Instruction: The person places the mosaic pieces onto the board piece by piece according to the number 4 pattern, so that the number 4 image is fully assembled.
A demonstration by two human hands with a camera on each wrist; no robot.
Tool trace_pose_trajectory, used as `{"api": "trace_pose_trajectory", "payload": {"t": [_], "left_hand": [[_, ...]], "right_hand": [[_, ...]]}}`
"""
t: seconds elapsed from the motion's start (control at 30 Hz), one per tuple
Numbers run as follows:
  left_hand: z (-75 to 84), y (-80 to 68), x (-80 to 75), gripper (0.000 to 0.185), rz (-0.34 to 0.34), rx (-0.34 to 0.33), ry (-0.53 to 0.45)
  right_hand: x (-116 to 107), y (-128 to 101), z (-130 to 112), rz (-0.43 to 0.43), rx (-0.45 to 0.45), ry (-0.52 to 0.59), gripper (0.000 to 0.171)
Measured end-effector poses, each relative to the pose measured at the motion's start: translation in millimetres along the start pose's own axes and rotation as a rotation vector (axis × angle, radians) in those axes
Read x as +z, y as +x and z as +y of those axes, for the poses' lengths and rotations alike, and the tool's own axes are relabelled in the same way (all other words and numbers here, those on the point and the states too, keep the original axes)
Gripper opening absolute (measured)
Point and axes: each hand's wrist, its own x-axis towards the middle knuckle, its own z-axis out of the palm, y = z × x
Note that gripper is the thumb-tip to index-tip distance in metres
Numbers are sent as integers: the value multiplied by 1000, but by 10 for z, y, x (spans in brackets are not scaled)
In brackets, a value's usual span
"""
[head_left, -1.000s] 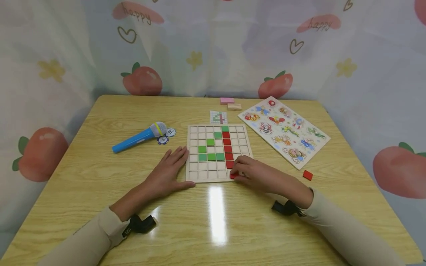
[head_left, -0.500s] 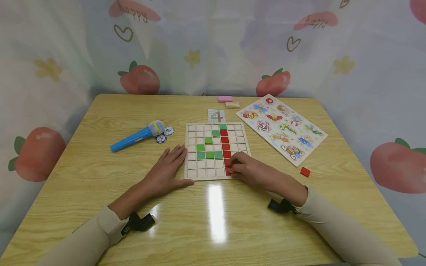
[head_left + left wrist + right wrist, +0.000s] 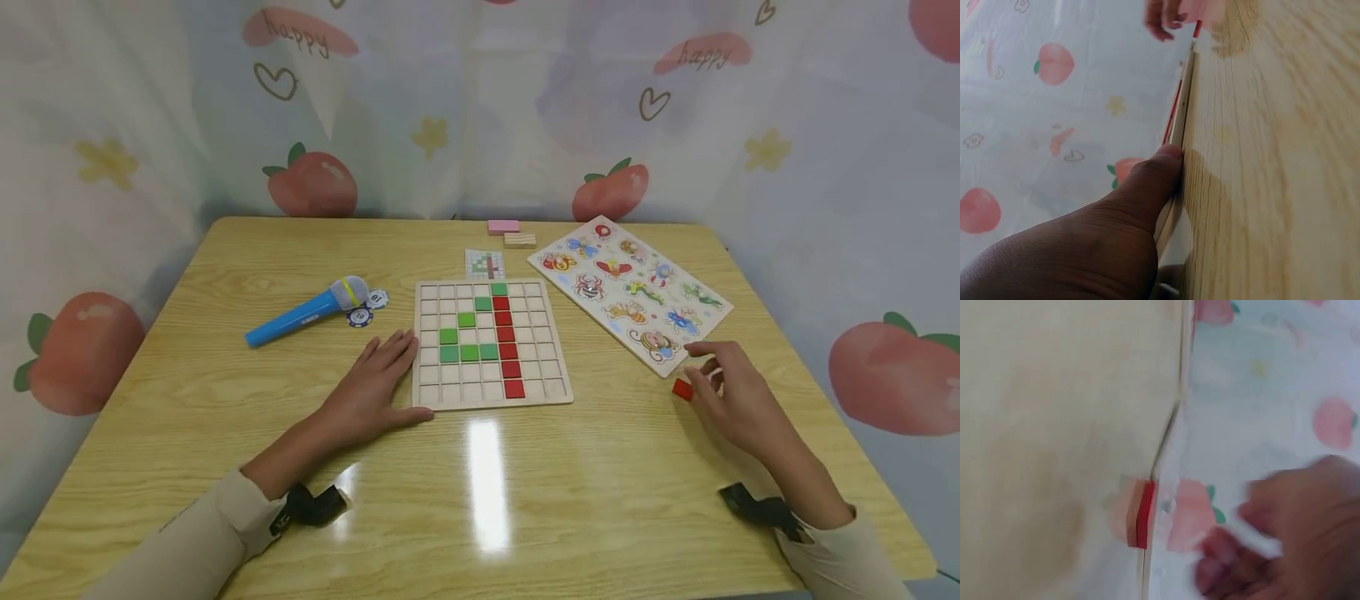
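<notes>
My left hand (image 3: 363,387) rests beside the wooden grid board (image 3: 557,393), fingers along its left side and thumb at its front left corner. In the left wrist view, the thumb (image 3: 1147,184) touches the board's edge. Several red tiles (image 3: 510,369) make a column in the grid, with several green tiles (image 3: 468,353) to their left. Off to the right, my right hand (image 3: 733,404) hovers by a loose red tile (image 3: 682,389), thumb and fingers apart. The right wrist view shows that hand blurred and a gap between it and the tile (image 3: 1145,515).
A patterned card (image 3: 484,264) lies behind the board, near a pink block (image 3: 503,226) and a wooden block (image 3: 520,240). An insect puzzle board (image 3: 622,312) lies at right. A blue toy microphone (image 3: 296,322) and two chips (image 3: 360,317) lie at left.
My right hand has let go of a red tile at the bottom of the red column and moved right to the loose tile. My left hand stays at the board.
</notes>
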Motion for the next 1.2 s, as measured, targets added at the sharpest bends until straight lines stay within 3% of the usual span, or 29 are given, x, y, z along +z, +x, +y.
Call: {"api": "trace_pose_trajectory", "payload": {"t": [0.1,0.17,0.37,0.53,0.63,0.77,0.87,1.03,1.2], "left_hand": [[-9,6,4,116,0,4,0],[-14,13,6,117,0,4,-1],[-36,6,13,117,15,1,-4],[-34,4,20,117,13,0,-5],[-35,3,23,117,10,2,-7],[-39,0,21,117,10,6,-4],[-48,-3,23,117,8,7,-1],[-44,-1,31,117,0,10,-1],[-29,6,19,117,5,6,2]], "right_hand": [[29,-160,161,-92,116,10,49],[64,-196,224,-116,122,-10,50],[104,-125,244,-86,108,-96,28],[87,-120,188,-82,155,-84,26],[74,-84,76,-20,65,-49,29],[96,135,-157,48,-174,5,41],[162,391,-352,32,-330,40,47],[360,783,-678,-97,-449,54,38],[612,1078,-910,-271,-443,39,17]]}}
